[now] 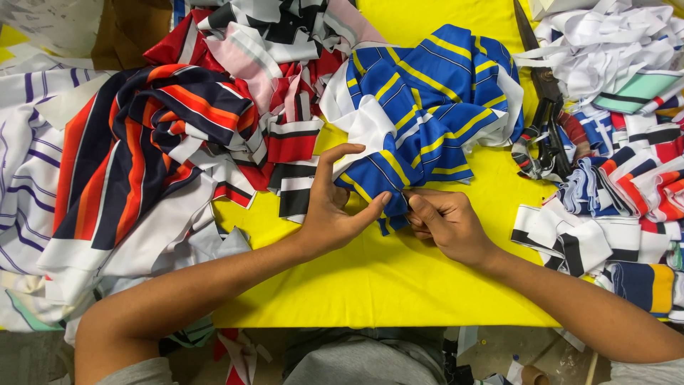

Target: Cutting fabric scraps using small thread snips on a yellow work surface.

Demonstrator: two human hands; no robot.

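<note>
A crumpled piece of blue cloth with yellow and white stripes lies on a yellow table cover. My left hand pinches its lower edge between thumb and fingers, index finger raised. My right hand grips the same lower corner from the right, fingers curled around the cloth. The two hands almost touch at the corner.
A heap of navy, orange, red and white striped cloth lies to the left. Large dark scissors rest at the right, among white scraps and striped offcuts. Scraps lie on the floor below the table edge.
</note>
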